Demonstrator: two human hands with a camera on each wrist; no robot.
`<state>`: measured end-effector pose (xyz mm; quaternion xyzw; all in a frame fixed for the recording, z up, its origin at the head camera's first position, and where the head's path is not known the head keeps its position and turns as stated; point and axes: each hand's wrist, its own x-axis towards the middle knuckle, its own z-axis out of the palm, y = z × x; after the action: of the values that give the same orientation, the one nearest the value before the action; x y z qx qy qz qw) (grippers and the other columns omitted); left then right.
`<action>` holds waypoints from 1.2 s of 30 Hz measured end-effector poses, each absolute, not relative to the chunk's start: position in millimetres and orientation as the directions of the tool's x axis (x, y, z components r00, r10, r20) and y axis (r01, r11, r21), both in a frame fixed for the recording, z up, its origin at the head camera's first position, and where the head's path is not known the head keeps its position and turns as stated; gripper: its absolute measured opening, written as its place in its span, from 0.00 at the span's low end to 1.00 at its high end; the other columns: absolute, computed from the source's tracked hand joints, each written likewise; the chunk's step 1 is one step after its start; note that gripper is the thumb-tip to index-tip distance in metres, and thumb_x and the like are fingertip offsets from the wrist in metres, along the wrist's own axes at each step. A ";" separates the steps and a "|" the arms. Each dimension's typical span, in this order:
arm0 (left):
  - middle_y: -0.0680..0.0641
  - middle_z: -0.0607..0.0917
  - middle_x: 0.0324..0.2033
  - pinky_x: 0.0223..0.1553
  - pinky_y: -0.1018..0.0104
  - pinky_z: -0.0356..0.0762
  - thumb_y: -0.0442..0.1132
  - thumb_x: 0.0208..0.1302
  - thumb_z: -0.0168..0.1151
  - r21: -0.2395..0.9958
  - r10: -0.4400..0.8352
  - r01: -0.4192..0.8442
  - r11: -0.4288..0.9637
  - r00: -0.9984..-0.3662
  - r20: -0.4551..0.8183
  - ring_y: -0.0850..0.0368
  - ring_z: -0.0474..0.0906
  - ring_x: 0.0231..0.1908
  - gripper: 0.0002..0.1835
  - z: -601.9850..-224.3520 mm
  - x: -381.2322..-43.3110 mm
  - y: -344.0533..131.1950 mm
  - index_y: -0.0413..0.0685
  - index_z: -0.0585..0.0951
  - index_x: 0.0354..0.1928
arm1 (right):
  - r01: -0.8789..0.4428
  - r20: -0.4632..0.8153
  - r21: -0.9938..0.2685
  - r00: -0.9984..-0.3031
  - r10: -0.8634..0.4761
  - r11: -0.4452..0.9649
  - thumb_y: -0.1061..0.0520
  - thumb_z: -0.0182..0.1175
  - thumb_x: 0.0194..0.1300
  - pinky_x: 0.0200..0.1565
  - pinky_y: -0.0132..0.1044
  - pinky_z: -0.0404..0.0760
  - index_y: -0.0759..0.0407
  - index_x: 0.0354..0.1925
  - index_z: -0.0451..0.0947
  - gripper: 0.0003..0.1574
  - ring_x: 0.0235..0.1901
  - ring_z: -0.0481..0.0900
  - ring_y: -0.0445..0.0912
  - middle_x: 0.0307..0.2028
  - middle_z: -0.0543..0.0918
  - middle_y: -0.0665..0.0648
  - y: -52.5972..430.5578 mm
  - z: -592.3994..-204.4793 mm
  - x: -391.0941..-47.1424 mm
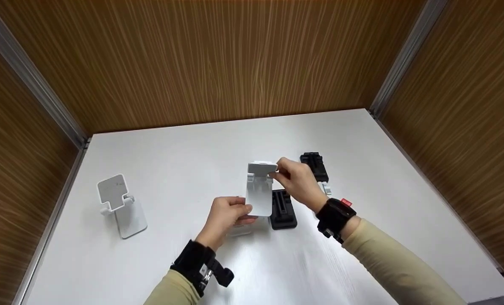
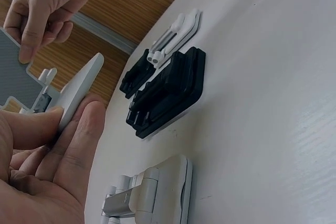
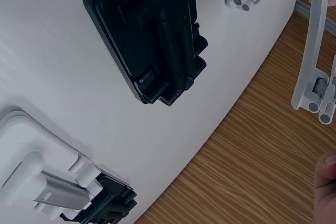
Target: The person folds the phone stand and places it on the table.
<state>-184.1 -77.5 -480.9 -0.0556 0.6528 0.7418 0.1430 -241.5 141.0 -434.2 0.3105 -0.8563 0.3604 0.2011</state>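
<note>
A white folding phone stand (image 1: 259,201), partly unfolded, is held up off the table between both hands. The left hand (image 1: 225,214) pinches the lower end of its base plate, thumb on top and fingers underneath. At the upper right, the right hand (image 1: 298,180) pinches the edge of the grey-faced tilting plate (image 1: 262,169) between thumb and fingers. The left wrist view shows that thumb against the plate's edge (image 2: 16,74), with the hinge arms (image 2: 47,77) beside it. Only the tip of the right thumb (image 3: 328,169) shows clearly in the right wrist view.
Another white phone stand (image 1: 131,218) stands unfolded at the left. Two folded black stands (image 1: 283,214) lie on the right side. A folded white stand (image 1: 327,188) is partly hidden by the right wrist, and another (image 2: 163,195) lies beneath the left hand. Wood-grain panels (image 1: 235,63) surround the table.
</note>
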 end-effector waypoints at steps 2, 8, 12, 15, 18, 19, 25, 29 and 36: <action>0.33 0.88 0.43 0.40 0.61 0.91 0.26 0.65 0.65 0.950 0.137 -0.292 -0.111 -0.951 -0.276 0.47 0.90 0.36 0.20 -481.5 -184.1 -77.6 0.21 0.76 0.56 | -0.674 0.574 -0.501 -0.728 -0.374 0.542 0.66 0.71 0.62 0.23 0.28 0.64 0.62 0.31 0.75 0.12 0.22 0.66 0.38 0.20 0.73 0.51 141.5 -433.1 -241.9; 0.33 0.88 0.41 0.39 0.61 0.91 0.25 0.65 0.65 0.946 0.131 -0.303 -0.118 -0.949 -0.288 0.48 0.90 0.34 0.19 -483.4 -183.6 -77.7 0.21 0.77 0.55 | -0.675 0.597 -0.514 -0.725 -0.344 0.529 0.61 0.73 0.62 0.22 0.30 0.69 0.61 0.36 0.80 0.10 0.21 0.69 0.37 0.21 0.76 0.51 142.8 -427.7 -242.8; 0.32 0.88 0.43 0.39 0.61 0.91 0.24 0.65 0.64 0.943 0.129 -0.309 -0.119 -0.947 -0.294 0.48 0.90 0.34 0.18 -484.6 -184.1 -77.6 0.21 0.78 0.55 | -0.695 0.614 -0.495 -0.704 -0.356 0.522 0.62 0.71 0.63 0.23 0.30 0.70 0.61 0.37 0.80 0.08 0.22 0.70 0.38 0.22 0.78 0.53 142.8 -424.4 -242.6; 0.31 0.87 0.43 0.39 0.61 0.91 0.24 0.65 0.64 0.945 0.132 -0.305 -0.119 -0.948 -0.289 0.48 0.90 0.34 0.19 -485.2 -184.1 -77.4 0.20 0.77 0.55 | -0.717 0.630 -0.471 -0.681 -0.373 0.514 0.63 0.70 0.64 0.24 0.31 0.72 0.62 0.36 0.80 0.07 0.23 0.72 0.39 0.25 0.81 0.54 142.6 -422.1 -242.3; 0.32 0.88 0.43 0.39 0.61 0.91 0.24 0.64 0.64 0.945 0.133 -0.303 -0.119 -0.948 -0.287 0.48 0.90 0.34 0.19 -485.5 -183.8 -77.3 0.20 0.77 0.55 | -0.732 0.638 -0.448 -0.664 -0.389 0.514 0.63 0.70 0.64 0.25 0.32 0.74 0.62 0.35 0.79 0.07 0.25 0.73 0.40 0.28 0.84 0.55 142.6 -421.2 -242.1; 0.32 0.88 0.43 0.39 0.61 0.91 0.24 0.64 0.64 0.946 0.135 -0.301 -0.119 -0.949 -0.285 0.47 0.90 0.34 0.19 -485.6 -183.8 -77.2 0.20 0.77 0.55 | -0.735 0.640 -0.441 -0.660 -0.394 0.515 0.63 0.70 0.64 0.25 0.32 0.74 0.62 0.34 0.79 0.08 0.25 0.73 0.40 0.28 0.84 0.55 142.7 -421.1 -242.0; 0.32 0.87 0.45 0.40 0.60 0.91 0.24 0.64 0.64 0.934 0.130 -0.326 -0.144 -0.942 -0.309 0.47 0.90 0.35 0.19 -482.5 -184.8 -76.9 0.21 0.77 0.55 | -0.772 0.668 -0.371 -0.608 -0.429 0.516 0.65 0.70 0.63 0.24 0.32 0.71 0.61 0.32 0.76 0.10 0.25 0.70 0.40 0.26 0.80 0.54 142.1 -420.7 -239.6; 0.30 0.84 0.49 0.42 0.60 0.90 0.25 0.65 0.64 0.922 0.142 -0.344 -0.181 -0.936 -0.321 0.45 0.90 0.37 0.22 -479.6 -185.4 -78.1 0.20 0.74 0.59 | -0.811 0.695 -0.296 -0.546 -0.468 0.505 0.66 0.71 0.62 0.24 0.34 0.73 0.60 0.32 0.76 0.11 0.25 0.72 0.42 0.27 0.80 0.54 139.1 -422.4 -237.1; 0.29 0.86 0.46 0.45 0.60 0.90 0.26 0.66 0.65 0.906 0.153 -0.338 -0.253 -0.939 -0.307 0.46 0.90 0.38 0.22 -472.4 -187.3 -81.3 0.20 0.75 0.58 | -0.853 0.707 -0.176 -0.457 -0.540 0.491 0.68 0.71 0.60 0.26 0.36 0.76 0.59 0.33 0.75 0.13 0.26 0.74 0.44 0.28 0.79 0.53 132.4 -427.7 -230.7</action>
<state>-187.3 -81.3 -472.4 -0.0783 0.5908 0.7877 0.1558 -230.7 132.4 -427.7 0.4293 -0.8113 0.2648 0.2955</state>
